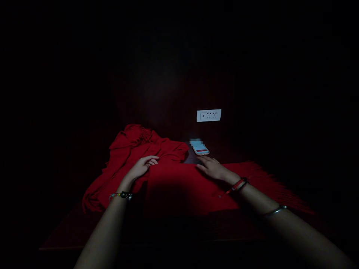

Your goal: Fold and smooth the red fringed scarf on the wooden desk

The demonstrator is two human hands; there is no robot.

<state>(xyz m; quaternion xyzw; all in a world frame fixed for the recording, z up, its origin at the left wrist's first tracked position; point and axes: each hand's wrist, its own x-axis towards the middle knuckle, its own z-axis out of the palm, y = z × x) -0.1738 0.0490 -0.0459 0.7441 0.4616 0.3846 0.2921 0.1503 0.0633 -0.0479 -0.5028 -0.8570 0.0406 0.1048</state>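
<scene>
A red fringed scarf point(179, 186) lies across the dark tabletop, its near part spread flat and its fringe point(275, 186) fanning out on the right. At the flat part's upper left corner is my left hand point(142, 166), fingers loosely bent and nothing visible in them. My right hand point(213, 169) rests palm down along the far edge of the cloth, fingers stretched out. Just beyond those fingertips lies a phone point(201, 148) with its screen lit. Bunched folds of red cloth point(126, 145) are heaped to the left; whether they join the flat part I cannot tell.
A white wall socket point(209, 115) sits on the dark back panel above the phone. The table's front edge point(61, 248) shows faintly at lower left. Deep shadow hides most of the surroundings.
</scene>
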